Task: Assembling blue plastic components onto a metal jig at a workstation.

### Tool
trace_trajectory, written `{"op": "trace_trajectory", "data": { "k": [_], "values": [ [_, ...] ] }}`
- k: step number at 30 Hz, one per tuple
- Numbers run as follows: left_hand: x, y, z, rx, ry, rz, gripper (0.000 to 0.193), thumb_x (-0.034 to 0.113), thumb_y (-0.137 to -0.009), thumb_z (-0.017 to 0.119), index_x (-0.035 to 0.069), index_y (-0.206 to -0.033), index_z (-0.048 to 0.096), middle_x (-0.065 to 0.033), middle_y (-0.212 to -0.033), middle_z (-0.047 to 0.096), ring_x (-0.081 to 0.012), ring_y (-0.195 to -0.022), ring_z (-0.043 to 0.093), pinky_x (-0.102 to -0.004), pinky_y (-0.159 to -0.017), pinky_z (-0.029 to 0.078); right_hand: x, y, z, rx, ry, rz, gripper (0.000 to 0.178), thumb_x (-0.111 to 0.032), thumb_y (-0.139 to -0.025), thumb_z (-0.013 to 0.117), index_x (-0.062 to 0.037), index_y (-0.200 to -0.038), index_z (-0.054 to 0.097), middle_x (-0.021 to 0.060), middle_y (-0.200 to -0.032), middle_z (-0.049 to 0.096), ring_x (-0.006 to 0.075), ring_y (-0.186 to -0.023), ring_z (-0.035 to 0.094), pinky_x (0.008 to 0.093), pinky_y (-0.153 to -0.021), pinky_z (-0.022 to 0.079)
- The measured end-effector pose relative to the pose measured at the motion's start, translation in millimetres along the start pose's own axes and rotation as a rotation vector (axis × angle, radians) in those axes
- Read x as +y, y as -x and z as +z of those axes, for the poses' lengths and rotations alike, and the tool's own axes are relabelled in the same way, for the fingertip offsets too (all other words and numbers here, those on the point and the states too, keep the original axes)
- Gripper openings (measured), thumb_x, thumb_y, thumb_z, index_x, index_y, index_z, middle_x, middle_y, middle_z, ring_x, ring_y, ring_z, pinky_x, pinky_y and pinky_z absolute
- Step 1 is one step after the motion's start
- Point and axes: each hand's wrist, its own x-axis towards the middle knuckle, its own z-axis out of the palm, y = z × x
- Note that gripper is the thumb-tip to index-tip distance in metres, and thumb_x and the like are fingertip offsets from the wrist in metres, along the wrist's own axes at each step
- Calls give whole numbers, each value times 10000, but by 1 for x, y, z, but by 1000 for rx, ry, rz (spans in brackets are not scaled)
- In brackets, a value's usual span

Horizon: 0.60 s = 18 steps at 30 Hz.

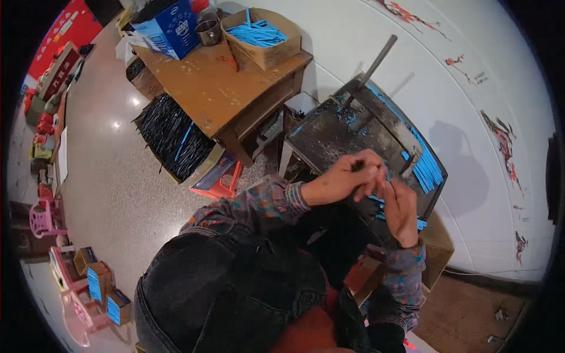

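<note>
Over the near part of a dark work bench (322, 130), my left hand (340, 181) reaches in from the left with its fingers curled into a pinch. Close against it, my right hand (401, 213) is closed too, its fingertips meeting those of the left. Whatever lies between the fingers is hidden or too small to name. A row of blue plastic strips (428, 173) lies on the bench's right side, beyond my right hand. More blue pieces (379, 203) show just below my fingers. A metal bar with a long upright handle (378, 60) stands across the bench, with blue scraps (354, 122) around it.
A wooden table (206, 88) at the back left bears a carton of blue strips (266, 52), a metal cup (209, 32) and a blue box (168, 29). Below it stands a box of black strips (170, 135) beside a red stool (223, 185). A white wall (471, 129) bounds the right.
</note>
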Motion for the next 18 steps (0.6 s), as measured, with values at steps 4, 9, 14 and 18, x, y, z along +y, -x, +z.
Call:
{"op": "trace_trajectory", "data": {
  "k": [4,9,14,18],
  "values": [
    [11,6,-12,0,198,-80,167,186,-944,486,28,-931,540,-89,-803,593,-114,-567,513,-229,-510,435,-7,-23,32,-97,-249,28,174,-142,-896,513,-11,-827,604,22,-768,561,120,-613,484,237,-585,393],
    [24,6,-36,43,241,-164,168,181,-939,483,22,-934,539,-101,-776,597,-121,-547,512,-246,-471,424,-18,-25,33,-104,-296,-38,165,-125,-895,513,-4,-891,625,19,-776,576,114,-617,492,221,-593,400],
    [107,-21,-134,534,339,124,190,90,-936,405,-20,-964,558,-83,-753,553,-124,-599,492,-252,-539,443,-12,-3,6,175,-366,-59,192,-99,-878,537,16,-1002,630,34,-794,602,108,-691,527,211,-642,423],
    [193,-69,-289,534,208,437,130,36,-927,440,-35,-1000,521,-139,-847,600,-229,-726,578,-298,-658,508,21,25,-27,134,-208,21,172,-91,-858,565,33,-958,629,38,-813,610,128,-714,515,230,-680,422]
  ]
}}
